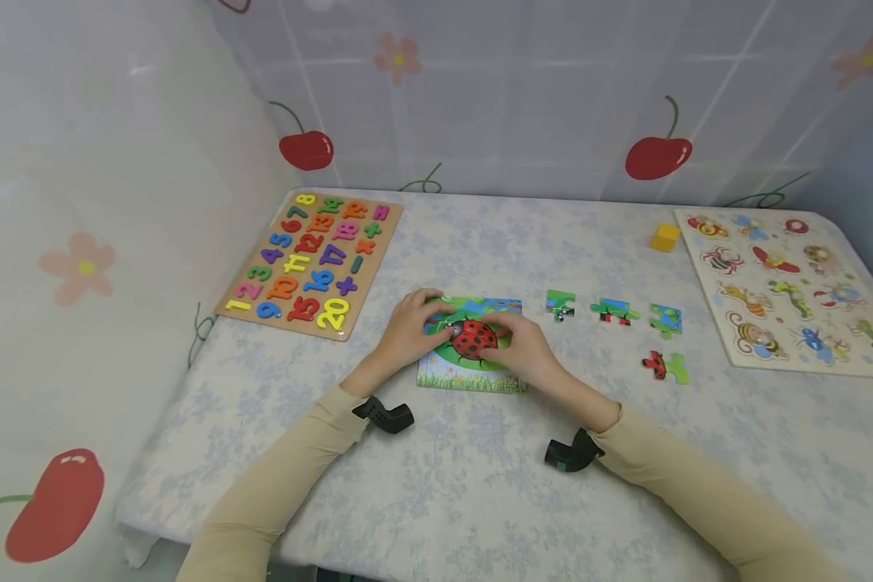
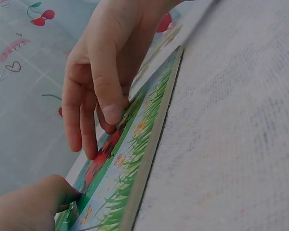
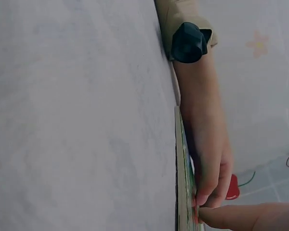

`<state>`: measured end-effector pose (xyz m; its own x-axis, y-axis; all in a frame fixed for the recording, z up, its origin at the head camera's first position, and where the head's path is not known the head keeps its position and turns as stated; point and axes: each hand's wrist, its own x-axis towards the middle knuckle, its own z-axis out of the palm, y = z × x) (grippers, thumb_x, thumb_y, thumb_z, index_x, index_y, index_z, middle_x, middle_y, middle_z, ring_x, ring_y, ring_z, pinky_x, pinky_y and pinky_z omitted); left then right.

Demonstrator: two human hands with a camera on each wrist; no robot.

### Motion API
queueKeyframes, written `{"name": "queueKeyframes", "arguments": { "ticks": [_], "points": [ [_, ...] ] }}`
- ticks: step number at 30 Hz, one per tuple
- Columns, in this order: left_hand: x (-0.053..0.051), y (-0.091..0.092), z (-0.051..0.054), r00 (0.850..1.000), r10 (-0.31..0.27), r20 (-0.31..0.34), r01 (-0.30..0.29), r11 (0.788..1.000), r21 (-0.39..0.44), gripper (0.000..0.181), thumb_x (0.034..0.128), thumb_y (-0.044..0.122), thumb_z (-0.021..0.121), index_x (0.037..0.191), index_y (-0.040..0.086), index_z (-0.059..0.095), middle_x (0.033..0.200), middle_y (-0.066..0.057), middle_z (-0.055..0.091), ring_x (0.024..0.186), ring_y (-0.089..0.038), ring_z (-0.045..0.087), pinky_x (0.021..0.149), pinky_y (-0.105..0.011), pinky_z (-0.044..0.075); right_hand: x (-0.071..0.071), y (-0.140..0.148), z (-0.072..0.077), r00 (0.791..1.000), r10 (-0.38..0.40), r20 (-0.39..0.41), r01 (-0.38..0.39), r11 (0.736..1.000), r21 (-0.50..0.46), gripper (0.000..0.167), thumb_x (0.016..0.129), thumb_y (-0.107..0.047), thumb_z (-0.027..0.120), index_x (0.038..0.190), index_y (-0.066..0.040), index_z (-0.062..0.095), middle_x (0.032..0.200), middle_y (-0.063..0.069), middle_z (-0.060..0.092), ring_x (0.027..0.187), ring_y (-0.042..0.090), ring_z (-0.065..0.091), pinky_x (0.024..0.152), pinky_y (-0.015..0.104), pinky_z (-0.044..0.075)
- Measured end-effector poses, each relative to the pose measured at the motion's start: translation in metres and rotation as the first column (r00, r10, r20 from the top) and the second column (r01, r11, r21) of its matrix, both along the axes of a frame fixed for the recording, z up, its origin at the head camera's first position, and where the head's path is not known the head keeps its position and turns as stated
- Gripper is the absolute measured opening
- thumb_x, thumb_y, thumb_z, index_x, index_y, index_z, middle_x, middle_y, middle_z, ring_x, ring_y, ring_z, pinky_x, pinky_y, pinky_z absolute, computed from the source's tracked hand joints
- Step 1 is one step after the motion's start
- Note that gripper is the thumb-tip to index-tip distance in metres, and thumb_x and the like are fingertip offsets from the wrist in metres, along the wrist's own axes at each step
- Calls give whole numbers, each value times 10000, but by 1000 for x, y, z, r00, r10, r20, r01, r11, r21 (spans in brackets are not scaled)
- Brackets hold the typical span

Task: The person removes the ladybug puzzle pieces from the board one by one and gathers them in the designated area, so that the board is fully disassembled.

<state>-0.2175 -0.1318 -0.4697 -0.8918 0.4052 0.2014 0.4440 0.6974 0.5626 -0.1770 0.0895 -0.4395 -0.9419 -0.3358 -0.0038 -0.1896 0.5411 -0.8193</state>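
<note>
A puzzle board (image 1: pixel 473 380) with a red ladybug picture (image 1: pixel 474 341) lies flat on the table, its grass border facing me. My left hand (image 1: pixel 412 327) rests on the board's left part, its thumb touching the picture near the ladybug's head. From the other side my right hand (image 1: pixel 521 346) reaches over the right part, with thumb and fingers spread apart on the ladybug. The left wrist view shows the right hand (image 2: pixel 103 72) with its fingertips down at the picture. No loose piece shows between the fingers of either hand. Both hands hide parts of the board.
Several loose puzzle pieces (image 1: pixel 614 312) lie right of the board, one with a ladybug part (image 1: pixel 655 364). A yellow block (image 1: pixel 665 238) sits beside an insect board (image 1: pixel 793 283). At the back left lies a number board (image 1: pixel 313 263). A cherry-printed curtain hangs behind the table.
</note>
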Motion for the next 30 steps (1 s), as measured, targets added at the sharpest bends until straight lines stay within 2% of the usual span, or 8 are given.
{"name": "queueKeyframes", "arguments": {
  "ticks": [4,11,16,20,25,28,30],
  "points": [
    [1,1,1,1000,-3,-8,3,1000,0,291,877,274,679,1141,152,680,1365,-111,498,1318,-318,419,1109,-557,295,1,-4,-5,996,26,-84,-24,1000,17,481,785,-68,761,1242,-33,614,1168,152,632,932,267,581,754,350,500],
    [0,2,0,1000,0,-8,0,1000,-4,295,872,279,685,1142,159,677,1359,-105,494,1310,-317,420,1103,-557,300,-2,-1,-8,994,65,-92,-66,998,-17,467,777,-52,767,1224,-45,630,1112,147,637,748,187,504,603,231,418],
    [0,1,0,1000,3,-1,-3,1000,1,293,866,276,692,1138,167,680,1355,-99,496,1304,-308,425,1094,-558,308,-5,-1,-10,992,97,-80,-100,994,-42,486,772,-24,763,1235,-44,617,1123,156,617,813,208,512,600,240,416],
    [-1,0,-1,1000,5,1,-5,1000,2,295,863,275,692,1138,172,682,1352,-94,497,1300,-300,429,1086,-562,315,-6,-2,-12,989,103,-109,-110,992,-60,515,756,5,766,1243,-51,609,1115,157,573,926,241,525,670,264,450],
    [0,0,-1,1000,3,-9,-3,1000,2,288,866,274,686,1136,171,682,1353,-94,498,1301,-301,429,1089,-565,312,-6,-2,-15,992,62,-111,-75,990,-120,488,786,48,721,1250,-40,598,1100,161,529,966,279,563,771,289,504],
    [0,0,-1,1000,2,4,-2,1000,2,292,870,279,682,1142,171,679,1364,-91,491,1315,-297,416,1105,-562,291,-7,0,-18,996,7,-85,-24,980,-200,405,824,67,673,1215,-14,607,1148,177,549,942,291,604,771,213,514],
    [0,1,-1,1000,1,4,-1,1000,11,292,870,282,682,1138,166,679,1364,-98,490,1314,-304,414,1107,-567,281,-9,0,-19,998,-44,-38,32,962,-270,377,837,72,655,1204,-1,611,1173,192,569,917,260,627,741,158,511]
  ]
}}
